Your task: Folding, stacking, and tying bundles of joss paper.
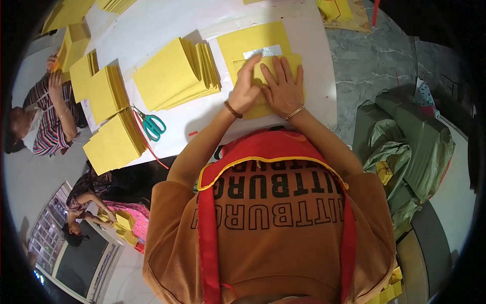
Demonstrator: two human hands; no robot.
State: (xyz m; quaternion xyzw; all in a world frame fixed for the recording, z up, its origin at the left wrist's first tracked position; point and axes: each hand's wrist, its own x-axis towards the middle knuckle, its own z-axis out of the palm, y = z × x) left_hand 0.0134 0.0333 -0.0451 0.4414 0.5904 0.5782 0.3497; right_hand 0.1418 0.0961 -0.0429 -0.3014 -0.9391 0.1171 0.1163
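On the white table in front of me lies a yellow paper sheet with a silvery-white rectangle on it. A smaller yellow paper layer overlaps the rectangle's lower edge. My right hand presses flat on that layer, fingers spread. Beside it, my left hand rests turned on its side, fingers stretched forward along the paper; some of its fingers are hidden. The two hands meet near the thumbs. Neither visibly grips anything. Left of my left hand stands a stack of folded yellow paper.
More yellow stacks line the white table's left side. Teal-handled scissors and a red cord lie near its front edge. Green plastic-wrapped bundles stand at right. Two people handle yellow pieces at left.
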